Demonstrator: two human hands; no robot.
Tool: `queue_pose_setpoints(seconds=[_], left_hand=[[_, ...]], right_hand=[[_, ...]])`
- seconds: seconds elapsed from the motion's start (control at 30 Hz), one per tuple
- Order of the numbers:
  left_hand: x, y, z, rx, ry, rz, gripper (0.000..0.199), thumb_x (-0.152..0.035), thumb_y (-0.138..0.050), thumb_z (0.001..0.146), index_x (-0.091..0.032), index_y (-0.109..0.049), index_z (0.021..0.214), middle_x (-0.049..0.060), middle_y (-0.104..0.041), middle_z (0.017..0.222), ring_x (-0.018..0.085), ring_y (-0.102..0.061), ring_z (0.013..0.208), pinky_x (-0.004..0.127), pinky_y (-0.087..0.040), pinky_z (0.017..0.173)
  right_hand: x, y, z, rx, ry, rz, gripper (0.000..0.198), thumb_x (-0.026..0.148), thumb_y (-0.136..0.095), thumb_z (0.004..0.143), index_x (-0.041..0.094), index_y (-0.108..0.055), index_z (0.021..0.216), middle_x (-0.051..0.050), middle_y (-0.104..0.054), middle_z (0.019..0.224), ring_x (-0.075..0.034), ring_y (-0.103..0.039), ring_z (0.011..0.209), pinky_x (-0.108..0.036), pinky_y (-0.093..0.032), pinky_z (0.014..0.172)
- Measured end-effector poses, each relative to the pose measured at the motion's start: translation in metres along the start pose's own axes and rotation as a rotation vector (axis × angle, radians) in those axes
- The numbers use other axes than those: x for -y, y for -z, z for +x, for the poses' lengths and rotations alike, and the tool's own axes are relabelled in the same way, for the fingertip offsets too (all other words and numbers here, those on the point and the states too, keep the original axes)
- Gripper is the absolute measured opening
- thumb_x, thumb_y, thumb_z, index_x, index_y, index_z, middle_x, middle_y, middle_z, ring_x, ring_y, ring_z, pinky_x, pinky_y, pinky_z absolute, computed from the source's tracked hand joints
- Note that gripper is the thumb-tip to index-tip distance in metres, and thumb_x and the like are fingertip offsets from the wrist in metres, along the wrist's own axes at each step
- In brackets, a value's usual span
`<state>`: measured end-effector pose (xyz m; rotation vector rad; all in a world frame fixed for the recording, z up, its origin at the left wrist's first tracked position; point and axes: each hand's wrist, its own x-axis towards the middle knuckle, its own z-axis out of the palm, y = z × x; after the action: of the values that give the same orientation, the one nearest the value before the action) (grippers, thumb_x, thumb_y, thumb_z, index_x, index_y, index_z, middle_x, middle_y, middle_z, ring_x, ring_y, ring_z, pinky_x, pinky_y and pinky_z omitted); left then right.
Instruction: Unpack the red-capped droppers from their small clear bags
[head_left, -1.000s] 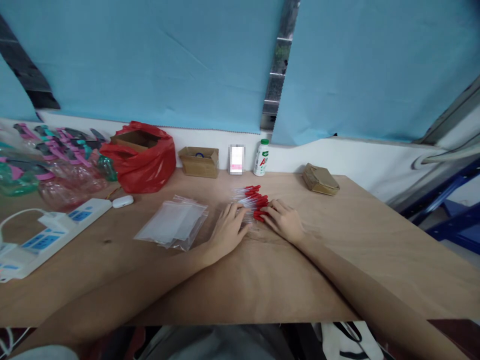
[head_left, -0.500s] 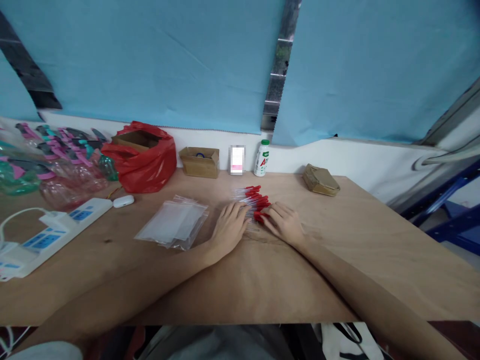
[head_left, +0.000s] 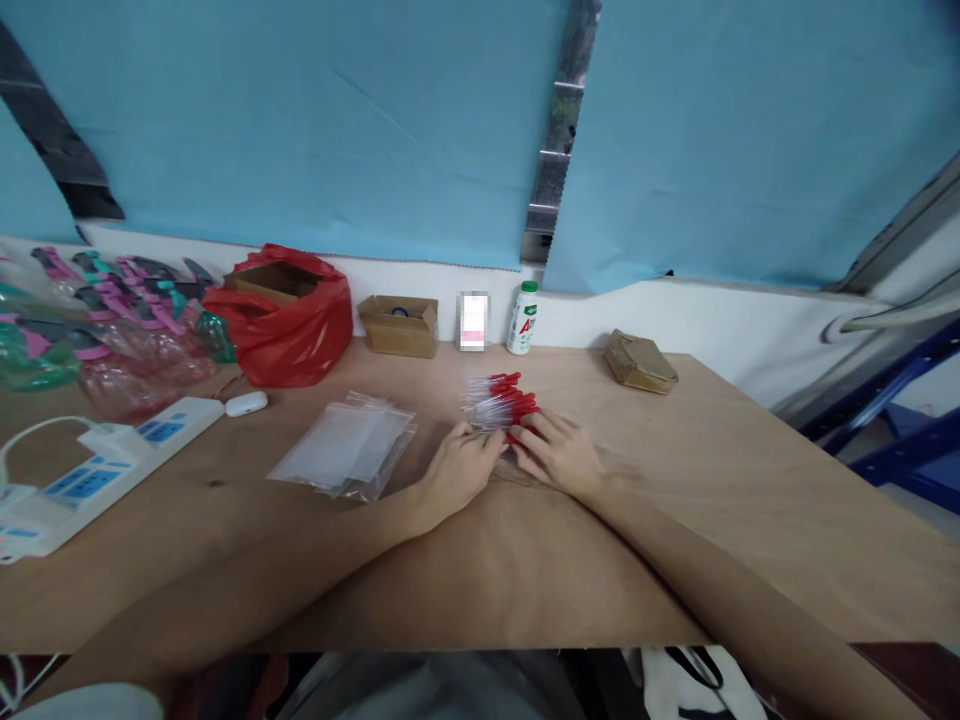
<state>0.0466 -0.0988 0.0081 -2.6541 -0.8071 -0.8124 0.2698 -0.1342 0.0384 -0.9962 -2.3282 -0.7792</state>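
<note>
A pile of thin red-handled sticks with pale, shiny shafts (head_left: 491,410) lies on the wooden table, handles toward the right. At its near left side, my left hand (head_left: 465,465) is closed, with curled fingers and thumb at the shaft ends of the nearest sticks. My right hand (head_left: 559,455) bends its fingers over the red handles at the near right and pinches there. The fingertips of both hands almost meet, and they hide part of the nearest sticks. How many sticks are gripped is hidden.
Clear zip bags (head_left: 349,445) lie left of my left hand. Behind stand a small cardboard box (head_left: 401,330), a white bottle (head_left: 523,320) and a brown packet (head_left: 640,362). Farther left are a red plastic bag (head_left: 300,345), spray bottles (head_left: 124,370) and a power strip (head_left: 112,475).
My left hand has drawn its fingers in and moved slightly nearer to me, uncovering more pale shafts. The right hand has shifted slightly left, its fingers still at the red handles.
</note>
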Motion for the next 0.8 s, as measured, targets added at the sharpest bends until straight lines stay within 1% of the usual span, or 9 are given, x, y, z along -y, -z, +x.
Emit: queue_pose_setpoints(seconds=[0.13,0.27,0.37,0.43,0.63,0.7,0.8], left_hand=[[-0.001,0.000,0.000,0.025,-0.005,0.025,0.018,-0.016,-0.046,0.107,-0.016,-0.062,0.098,0.004,-0.072,0.075,0.022,-0.070,0.070,0.039,-0.046,0.080],[-0.003,0.006,0.002,0.107,-0.023,0.044,0.019,-0.010,-0.047,0.103,-0.016,-0.064,0.097,0.005,-0.072,0.072,0.023,-0.070,0.069,0.039,-0.049,0.082],[-0.005,0.012,0.004,0.170,-0.037,0.043,0.019,-0.005,-0.048,0.098,-0.015,-0.065,0.097,0.005,-0.073,0.074,0.023,-0.069,0.066,0.039,-0.050,0.083],[-0.006,0.014,0.006,0.190,-0.035,0.045,0.020,-0.004,-0.048,0.097,-0.015,-0.065,0.098,0.006,-0.074,0.075,0.022,-0.069,0.065,0.039,-0.050,0.083],[-0.006,0.016,0.007,0.198,-0.023,0.052,0.016,-0.009,-0.051,0.099,-0.017,-0.065,0.098,0.005,-0.074,0.077,0.022,-0.068,0.063,0.038,-0.049,0.078],[-0.004,0.016,0.005,0.192,-0.025,0.055,0.017,-0.007,-0.051,0.098,-0.017,-0.064,0.096,0.005,-0.074,0.076,0.022,-0.068,0.063,0.038,-0.048,0.076],[0.001,0.017,0.000,0.174,-0.020,0.071,0.020,-0.005,-0.050,0.097,-0.018,-0.064,0.092,0.004,-0.072,0.071,0.022,-0.066,0.061,0.038,-0.046,0.075]], right_hand=[[0.002,-0.002,0.002,0.043,0.042,0.003,0.013,0.026,-0.056,0.103,0.019,-0.068,0.103,-0.008,-0.067,0.093,-0.023,-0.059,0.091,-0.034,-0.039,0.074],[0.005,-0.003,0.004,0.072,0.049,-0.017,0.016,0.027,-0.054,0.100,0.019,-0.064,0.090,-0.007,-0.064,0.088,-0.022,-0.055,0.084,-0.036,-0.035,0.070],[0.005,-0.003,0.005,0.087,0.063,-0.024,0.017,0.029,-0.053,0.098,0.020,-0.061,0.087,-0.006,-0.063,0.085,-0.022,-0.053,0.082,-0.037,-0.033,0.070],[0.004,-0.003,0.004,0.085,0.059,-0.035,0.016,0.030,-0.054,0.097,0.021,-0.061,0.087,-0.006,-0.064,0.085,-0.022,-0.053,0.082,-0.038,-0.033,0.072],[0.002,-0.002,0.004,0.064,0.050,-0.045,0.013,0.031,-0.056,0.095,0.021,-0.062,0.088,-0.005,-0.064,0.086,-0.021,-0.053,0.082,-0.038,-0.034,0.073],[-0.001,-0.001,0.004,0.064,0.057,-0.053,0.015,0.032,-0.056,0.097,0.021,-0.062,0.089,-0.005,-0.065,0.086,-0.021,-0.053,0.081,-0.037,-0.033,0.072],[-0.010,0.001,0.004,0.078,0.118,-0.030,0.023,0.032,-0.053,0.105,0.021,-0.061,0.087,-0.005,-0.065,0.084,-0.021,-0.054,0.079,-0.036,-0.034,0.071]])
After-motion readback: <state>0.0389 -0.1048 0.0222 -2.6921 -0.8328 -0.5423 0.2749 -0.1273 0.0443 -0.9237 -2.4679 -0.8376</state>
